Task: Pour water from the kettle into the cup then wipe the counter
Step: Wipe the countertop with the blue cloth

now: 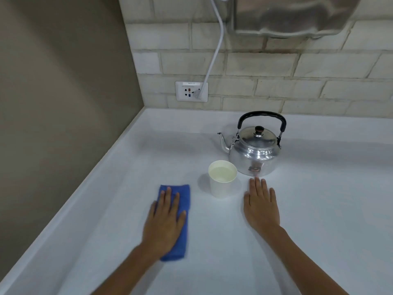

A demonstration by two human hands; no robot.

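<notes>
Pressing the blue cloth (177, 220) flat, left hand (163, 226) looks slightly blurred.

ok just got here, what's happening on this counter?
A person is wiping the white counter. The left hand lies flat on a folded blue cloth, pressing it to the surface left of the cup. The right hand rests open and flat on the counter, just in front of the kettle, holding nothing. The white cup already has water in it, and the steel kettle stands upright behind it, lid on, spout pointing left. So the pour looks done.
</notes>
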